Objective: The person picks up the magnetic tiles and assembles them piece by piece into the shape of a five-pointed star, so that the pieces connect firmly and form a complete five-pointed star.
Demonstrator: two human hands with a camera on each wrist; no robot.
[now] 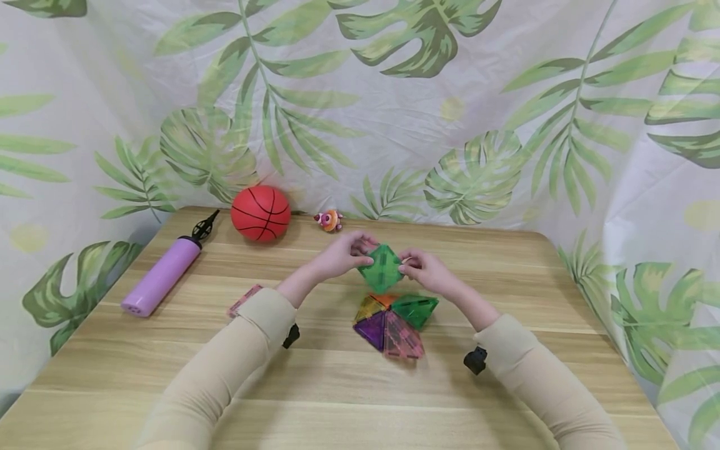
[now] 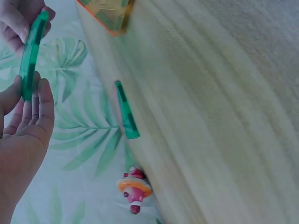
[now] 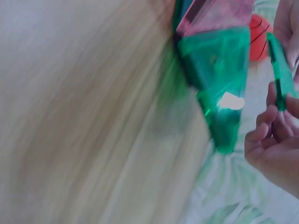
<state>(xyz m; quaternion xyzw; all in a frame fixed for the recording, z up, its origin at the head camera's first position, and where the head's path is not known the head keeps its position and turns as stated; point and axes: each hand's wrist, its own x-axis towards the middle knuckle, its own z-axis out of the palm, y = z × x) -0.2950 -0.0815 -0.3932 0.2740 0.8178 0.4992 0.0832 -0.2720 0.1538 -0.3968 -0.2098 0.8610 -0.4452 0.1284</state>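
A diamond-shaped green translucent magnetic tile piece (image 1: pixel 382 269) with a seam down its middle is held up between both hands. My left hand (image 1: pixel 342 255) pinches its left corner between thumb and fingers, and my right hand (image 1: pixel 426 272) pinches the right one. Edge-on, the green piece (image 2: pixel 32 56) looks thin in the left wrist view. Just below it on the table stands a cluster of joined tiles: purple (image 1: pixel 371 331), pink (image 1: pixel 404 337), yellow (image 1: pixel 368 309), orange (image 1: pixel 387 300) and green (image 1: pixel 415 309). The cluster's far side is partly hidden in the head view.
Another green tile (image 2: pixel 126 112) lies apart in the left wrist view. A pink tile (image 1: pixel 244 301) lies beside the left sleeve. Farther back are a purple hand pump (image 1: pixel 163 275), a red ball (image 1: pixel 261 214) and a small pink figurine (image 1: pixel 329 220). A leaf-patterned cloth (image 1: pixel 394 125) hangs behind.
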